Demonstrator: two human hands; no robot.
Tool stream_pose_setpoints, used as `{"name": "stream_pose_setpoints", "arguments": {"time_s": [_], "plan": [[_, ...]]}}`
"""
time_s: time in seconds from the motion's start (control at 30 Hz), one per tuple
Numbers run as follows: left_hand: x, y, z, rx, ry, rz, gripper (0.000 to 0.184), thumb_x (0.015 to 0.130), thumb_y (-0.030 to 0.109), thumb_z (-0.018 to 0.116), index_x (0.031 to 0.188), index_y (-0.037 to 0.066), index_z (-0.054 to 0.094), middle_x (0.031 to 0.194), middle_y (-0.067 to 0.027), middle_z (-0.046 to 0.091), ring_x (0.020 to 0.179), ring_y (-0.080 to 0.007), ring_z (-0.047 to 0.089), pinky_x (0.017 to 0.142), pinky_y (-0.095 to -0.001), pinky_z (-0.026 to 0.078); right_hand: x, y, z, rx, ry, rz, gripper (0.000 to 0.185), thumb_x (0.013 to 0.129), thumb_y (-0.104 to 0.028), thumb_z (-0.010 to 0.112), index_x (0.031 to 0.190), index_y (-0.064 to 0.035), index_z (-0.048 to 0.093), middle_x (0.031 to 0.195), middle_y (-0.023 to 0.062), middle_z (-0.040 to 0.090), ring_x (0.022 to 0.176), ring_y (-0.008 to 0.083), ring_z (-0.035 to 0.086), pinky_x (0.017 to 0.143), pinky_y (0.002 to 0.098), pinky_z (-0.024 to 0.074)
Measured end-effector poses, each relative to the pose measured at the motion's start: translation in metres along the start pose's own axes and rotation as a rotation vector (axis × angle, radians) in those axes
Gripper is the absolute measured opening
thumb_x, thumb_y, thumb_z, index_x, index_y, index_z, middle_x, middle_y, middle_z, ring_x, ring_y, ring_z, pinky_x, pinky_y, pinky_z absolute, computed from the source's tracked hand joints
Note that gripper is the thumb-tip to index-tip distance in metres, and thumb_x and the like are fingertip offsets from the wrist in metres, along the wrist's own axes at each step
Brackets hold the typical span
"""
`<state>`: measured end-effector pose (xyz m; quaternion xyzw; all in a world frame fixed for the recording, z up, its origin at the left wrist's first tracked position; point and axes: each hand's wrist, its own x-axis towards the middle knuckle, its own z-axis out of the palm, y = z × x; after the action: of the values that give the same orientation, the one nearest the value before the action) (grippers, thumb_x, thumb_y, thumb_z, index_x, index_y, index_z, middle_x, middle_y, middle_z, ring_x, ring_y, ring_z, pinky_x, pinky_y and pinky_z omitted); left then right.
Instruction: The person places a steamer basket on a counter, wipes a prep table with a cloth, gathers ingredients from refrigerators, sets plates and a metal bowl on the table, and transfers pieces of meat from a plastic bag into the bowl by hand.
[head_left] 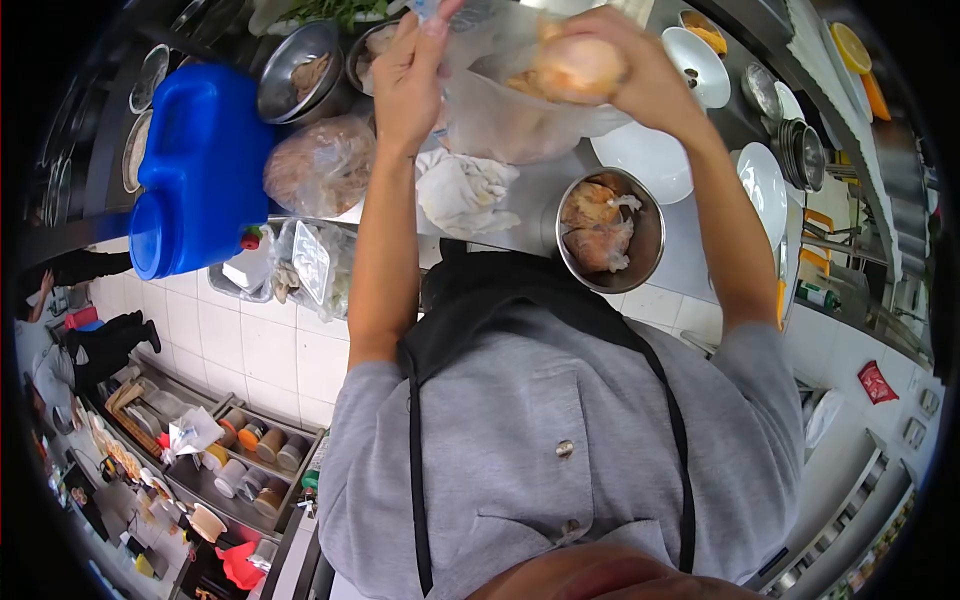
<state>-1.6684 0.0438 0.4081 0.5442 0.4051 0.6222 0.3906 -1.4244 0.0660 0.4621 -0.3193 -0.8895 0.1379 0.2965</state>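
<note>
My left hand point(408, 85) is closed on the edge of a clear plastic bag point(510, 125), its thumb pointing up. My right hand point(605, 60) is wrapped round a pale, yellowish piece of meat point(580, 70), blurred by motion, at the bag's upper right. More pieces show through the plastic. Below the bag a crumpled white cloth point(465, 190) lies on the steel counter. To its right, a steel bowl point(652, 240) near the counter's front edge holds browned pieces of meat point(600, 225) with some plastic on them.
A blue jug point(205, 160) stands at the left, beside steel bowls point(268, 85) and a bagged lump of meat point(320, 165). White bowls point(650, 165) and plates point(763, 190) are at the right. Other people point(100, 350) stand at far left.
</note>
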Motion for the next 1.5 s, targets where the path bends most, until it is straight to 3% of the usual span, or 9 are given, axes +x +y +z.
{"name": "stream_pose_setpoints", "arguments": {"time_s": [0.13, 0.33, 0.47, 0.57, 0.73, 0.93, 1.0, 1.27, 1.5], "plan": [[-0.021, -0.009, -0.010, -0.048, -0.128, 0.103, 0.042, 0.100, 0.026, 0.045, 0.119, -0.008, 0.061, 0.125, -0.0162, 0.060, 0.086, -0.0120, 0.052, 0.087, -0.0288, 0.041, -0.043, -0.048, -0.071, 0.100, 0.133, 0.135, 0.051, 0.065, -0.014, 0.079, 0.113, -0.0161, 0.061, 0.111, 0.0073, 0.062, 0.098, 0.0316, 0.062, 0.087, 0.0372, 0.0492], [-0.042, 0.007, -0.006, -0.134, -0.184, 0.175, 0.036, 0.098, 0.021, 0.046, 0.111, -0.007, 0.066, 0.127, -0.0177, 0.060, 0.118, -0.0259, 0.054, 0.101, -0.0339, 0.037, -0.103, -0.059, -0.046, 0.033, -0.624, 0.446, 0.051, 0.068, -0.016, 0.072, 0.116, -0.0094, 0.059, 0.093, 0.0128, 0.058, 0.091, 0.0335, 0.061, 0.077, 0.0379, 0.0488], [-0.049, 0.003, -0.011, -0.164, -0.262, 0.144, 0.036, 0.097, 0.021, 0.050, 0.102, -0.009, 0.068, 0.125, -0.0198, 0.061, 0.115, -0.0241, 0.055, 0.098, -0.0319, 0.038, -0.051, -0.052, -0.025, 0.053, -0.245, 0.401, 0.022, 0.079, -0.011, 0.060, 0.101, -0.0066, 0.064, 0.083, 0.0145, 0.064, 0.082, 0.0338, 0.063, 0.074, 0.0416, 0.0487], [-0.046, -0.007, -0.022, -0.148, -0.278, 0.155, 0.035, 0.096, 0.021, 0.051, 0.099, -0.010, 0.069, 0.126, -0.0207, 0.060, 0.113, -0.0230, 0.055, 0.098, -0.0310, 0.038, 0.018, 0.010, 0.042, -0.066, -0.367, 0.116, 0.022, 0.084, -0.019, 0.061, 0.100, -0.0052, 0.063, 0.094, 0.0095, 0.066, 0.085, 0.0320, 0.064, 0.073, 0.0401, 0.0499], [-0.041, 0.003, -0.011, 0.001, -0.262, 0.245, 0.038, 0.098, 0.022, 0.049, 0.110, -0.010, 0.064, 0.129, -0.0225, 0.057, 0.128, -0.0287, 0.045, 0.109, -0.0402, 0.027, 0.035, 0.083, 0.178, -0.169, -0.540, 0.548, 0.036, 0.079, -0.040, 0.067, 0.104, -0.0155, 0.071, 0.098, 0.0126, 0.070, 0.094, 0.0288, 0.065, 0.081, 0.0431, 0.0506], [-0.051, 0.006, -0.019, 0.123, -0.146, 0.111, 0.039, 0.096, 0.029, 0.054, 0.117, -0.001, 0.065, 0.130, -0.0145, 0.058, 0.120, -0.0212, 0.050, 0.103, -0.0285, 0.030, 0.038, 0.214, 0.211, 0.241, -1.220, 0.308, 0.043, 0.075, -0.038, 0.069, 0.112, -0.0181, 0.067, 0.097, 0.0082, 0.070, 0.087, 0.0260, 0.065, 0.077, 0.0410, 0.0502], [-0.052, 0.005, -0.021, 0.044, -0.106, 0.166, 0.030, 0.089, 0.006, 0.059, 0.115, -0.009, 0.063, 0.129, -0.0176, 0.058, 0.117, -0.0198, 0.054, 0.100, -0.0306, 0.038, 0.027, 0.163, 0.179, 0.011, -1.074, 0.329, 0.044, 0.073, -0.035, 0.071, 0.111, -0.0151, 0.066, 0.097, 0.0099, 0.069, 0.087, 0.0279, 0.064, 0.077, 0.0407, 0.0499], [-0.041, 0.028, -0.016, 0.128, -0.183, 0.182, 0.041, 0.077, -0.011, 0.058, 0.118, -0.006, 0.062, 0.124, -0.0127, 0.060, 0.103, -0.0141, 0.057, 0.092, -0.0254, 0.040, 0.024, 0.009, 0.041, -0.115, -0.289, 0.092, 0.053, 0.064, -0.034, 0.079, 0.103, -0.0030, 0.063, 0.098, 0.0195, 0.065, 0.093, 0.0374, 0.061, 0.080, 0.0438, 0.0484], [-0.030, 0.029, 0.006, 0.219, -0.306, 0.326, 0.049, 0.073, -0.012, 0.053, 0.120, -0.003, 0.063, 0.106, -0.0057, 0.061, 0.078, -0.0084, 0.046, 0.069, -0.0206, 0.036, -0.076, -0.072, -0.048, 0.235, -0.337, 0.324, 0.043, 0.063, -0.015, 0.075, 0.101, -0.0068, 0.055, 0.091, 0.0135, 0.063, 0.085, 0.0347, 0.062, 0.074, 0.0410, 0.0488]]}}
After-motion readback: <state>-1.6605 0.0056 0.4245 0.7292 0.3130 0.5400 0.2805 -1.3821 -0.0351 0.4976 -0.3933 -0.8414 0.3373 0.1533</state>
